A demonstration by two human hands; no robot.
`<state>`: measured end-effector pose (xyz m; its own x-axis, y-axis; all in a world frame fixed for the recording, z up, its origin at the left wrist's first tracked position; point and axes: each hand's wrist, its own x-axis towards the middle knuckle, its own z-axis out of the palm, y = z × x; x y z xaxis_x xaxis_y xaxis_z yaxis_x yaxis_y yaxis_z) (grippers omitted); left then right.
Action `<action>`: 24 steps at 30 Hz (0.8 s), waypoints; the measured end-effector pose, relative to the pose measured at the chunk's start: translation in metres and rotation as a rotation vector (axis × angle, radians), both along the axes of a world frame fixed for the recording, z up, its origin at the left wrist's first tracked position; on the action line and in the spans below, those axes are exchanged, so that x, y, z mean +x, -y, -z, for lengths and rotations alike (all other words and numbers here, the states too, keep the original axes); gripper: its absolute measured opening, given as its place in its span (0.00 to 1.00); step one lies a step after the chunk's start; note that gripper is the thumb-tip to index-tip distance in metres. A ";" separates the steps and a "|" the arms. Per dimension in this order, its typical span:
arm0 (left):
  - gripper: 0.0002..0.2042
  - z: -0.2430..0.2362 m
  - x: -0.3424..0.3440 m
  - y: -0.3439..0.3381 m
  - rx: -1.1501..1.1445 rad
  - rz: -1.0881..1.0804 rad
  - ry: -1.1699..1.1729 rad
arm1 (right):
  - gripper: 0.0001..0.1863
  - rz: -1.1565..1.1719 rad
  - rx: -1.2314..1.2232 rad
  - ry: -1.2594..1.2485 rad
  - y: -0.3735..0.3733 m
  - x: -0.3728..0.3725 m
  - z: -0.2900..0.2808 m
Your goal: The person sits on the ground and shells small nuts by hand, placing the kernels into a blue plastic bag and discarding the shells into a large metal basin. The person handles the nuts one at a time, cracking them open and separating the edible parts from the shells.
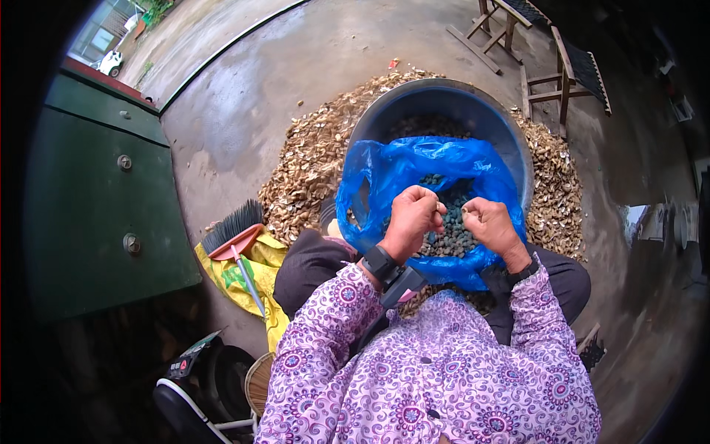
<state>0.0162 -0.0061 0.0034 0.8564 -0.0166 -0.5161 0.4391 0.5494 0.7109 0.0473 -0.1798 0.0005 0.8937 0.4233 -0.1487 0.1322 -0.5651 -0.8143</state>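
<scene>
My left hand (420, 216) is closed, with thumb and fingertips pinched on something small and pale, too small to name. My right hand (481, 220), just to its right, is also pinched, on something too small to make out. Both are held over an open blue plastic bag (466, 155) full of small, dark, greenish-grey pieces, perhaps nuts. The bag lies in a large, round metal basin (436, 95) in front of me, whose inside shows blue-grey, with more small pieces at its far side.
Heaps of light brown shells (303, 177) surround the basin. A broom (235, 240) lies on a yellow sack (274, 318) at left, beside a green metal panel (103, 192). Wooden folding stools (562, 89) stand at back right. A black-seated object (214, 377) and a round basket are at lower left.
</scene>
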 end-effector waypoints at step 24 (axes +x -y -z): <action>0.10 -0.028 0.005 -0.008 -0.067 0.209 0.432 | 0.34 0.249 1.967 -1.047 0.051 0.021 -0.009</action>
